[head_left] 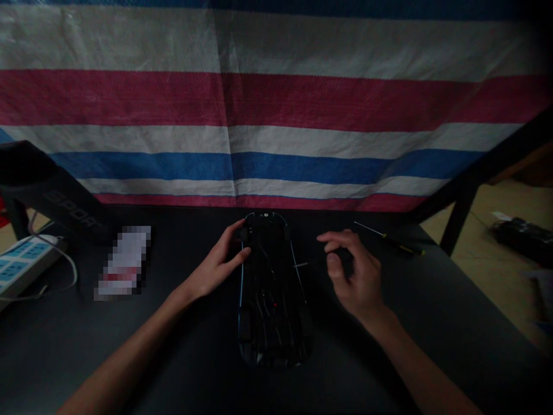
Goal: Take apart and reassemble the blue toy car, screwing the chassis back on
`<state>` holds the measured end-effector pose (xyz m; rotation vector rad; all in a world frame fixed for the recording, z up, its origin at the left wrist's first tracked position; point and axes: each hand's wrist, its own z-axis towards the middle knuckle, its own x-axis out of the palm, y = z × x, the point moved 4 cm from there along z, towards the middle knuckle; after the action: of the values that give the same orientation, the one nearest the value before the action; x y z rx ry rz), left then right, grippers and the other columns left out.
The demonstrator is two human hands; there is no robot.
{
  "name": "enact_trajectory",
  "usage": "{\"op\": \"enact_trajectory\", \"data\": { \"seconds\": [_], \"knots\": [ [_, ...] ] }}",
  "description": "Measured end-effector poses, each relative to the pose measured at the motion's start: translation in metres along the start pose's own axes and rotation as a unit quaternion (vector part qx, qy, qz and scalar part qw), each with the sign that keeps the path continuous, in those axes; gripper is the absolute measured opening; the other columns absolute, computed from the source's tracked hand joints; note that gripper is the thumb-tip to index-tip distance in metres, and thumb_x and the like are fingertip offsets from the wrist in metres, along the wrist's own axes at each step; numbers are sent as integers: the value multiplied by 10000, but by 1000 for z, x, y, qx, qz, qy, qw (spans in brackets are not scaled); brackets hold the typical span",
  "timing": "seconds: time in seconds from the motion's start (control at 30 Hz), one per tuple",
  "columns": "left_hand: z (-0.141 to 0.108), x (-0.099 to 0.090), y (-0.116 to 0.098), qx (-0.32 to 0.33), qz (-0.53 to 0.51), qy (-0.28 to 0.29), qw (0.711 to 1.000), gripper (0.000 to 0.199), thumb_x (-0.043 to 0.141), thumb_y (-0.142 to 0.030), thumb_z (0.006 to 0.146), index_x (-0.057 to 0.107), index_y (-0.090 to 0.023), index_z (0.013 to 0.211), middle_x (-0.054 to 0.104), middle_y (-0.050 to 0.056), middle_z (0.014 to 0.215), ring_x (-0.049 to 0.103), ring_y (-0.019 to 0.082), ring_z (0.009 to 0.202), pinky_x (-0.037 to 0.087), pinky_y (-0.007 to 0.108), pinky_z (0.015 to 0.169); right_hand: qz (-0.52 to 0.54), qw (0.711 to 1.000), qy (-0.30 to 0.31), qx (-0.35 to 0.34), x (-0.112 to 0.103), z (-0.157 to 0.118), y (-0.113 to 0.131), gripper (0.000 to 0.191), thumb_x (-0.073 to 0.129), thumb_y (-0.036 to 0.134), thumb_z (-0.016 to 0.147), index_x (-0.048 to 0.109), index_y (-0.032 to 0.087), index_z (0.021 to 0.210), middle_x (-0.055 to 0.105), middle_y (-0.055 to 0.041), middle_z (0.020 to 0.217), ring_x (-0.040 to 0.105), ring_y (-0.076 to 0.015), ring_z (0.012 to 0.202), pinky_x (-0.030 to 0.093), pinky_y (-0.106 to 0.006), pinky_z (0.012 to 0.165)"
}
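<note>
While the left hand [216, 264] touches the upturned black toy car with blue edges [272, 282] on the dark, smooth tabletop [185, 357], thumb and fingers apart, the right hand [356, 279] has its fingers clamped on a thin metal-shafted, dark-handled screwdriver [306, 264].

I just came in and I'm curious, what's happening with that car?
A person has a toy car upside down on the black table. Their left hand steadies its left edge. Their right hand holds a thin screwdriver pointing at its right side; it's too dark to tell if the tip touches. A second screwdriver lies farther right.
</note>
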<state>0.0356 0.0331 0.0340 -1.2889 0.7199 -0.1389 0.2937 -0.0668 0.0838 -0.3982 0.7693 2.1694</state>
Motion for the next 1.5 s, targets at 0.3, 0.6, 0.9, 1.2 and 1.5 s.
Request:
{"op": "enact_trajectory", "data": {
  "seconds": [0.3,0.6,0.9,1.2,1.5],
  "knots": [
    [-1,1,4,-1,-7,-1,1000,647,554,-460,1030,293,-305,1602,450,102,1608,519,302,1396,399,520,1193,-13,998,-16,61,3,-4,-3,95,618,227,961,639,250,1051,685,-4,899,639,-142,730,468,-232,539],
    [-1,1,3,-1,1,-3,1000,648,555,-468,1028,297,-303,1600,434,94,1619,501,307,1409,373,520,1214,-21,999,-4,41,1,-3,-2,87,573,255,983,639,256,1040,704,-18,934,649,-171,803,491,-264,606],
    [-1,2,-2,-9,-13,1,1000,644,550,-457,1032,289,-291,1596,460,96,1600,507,313,1407,396,506,1204,-22,1000,10,-1,-3,1,4,156,520,243,1000,643,245,1096,663,-6,875,633,-174,784,500,-322,749],
    [1,3,4,-11,-17,5,1000,647,559,-448,1026,284,-333,1601,496,82,1577,476,336,1444,404,535,1205,-41,999,22,-1,-3,3,5,170,515,221,990,612,248,1127,679,-12,905,654,-188,807,513,-350,789],
    [1,3,5,-9,-4,-6,1000,642,564,-448,1022,301,-339,1598,470,65,1605,473,343,1451,401,540,1211,-63,998,14,-12,-4,0,7,159,530,232,985,594,248,1129,664,-18,901,636,-184,807,518,-326,736]
  ]
}}
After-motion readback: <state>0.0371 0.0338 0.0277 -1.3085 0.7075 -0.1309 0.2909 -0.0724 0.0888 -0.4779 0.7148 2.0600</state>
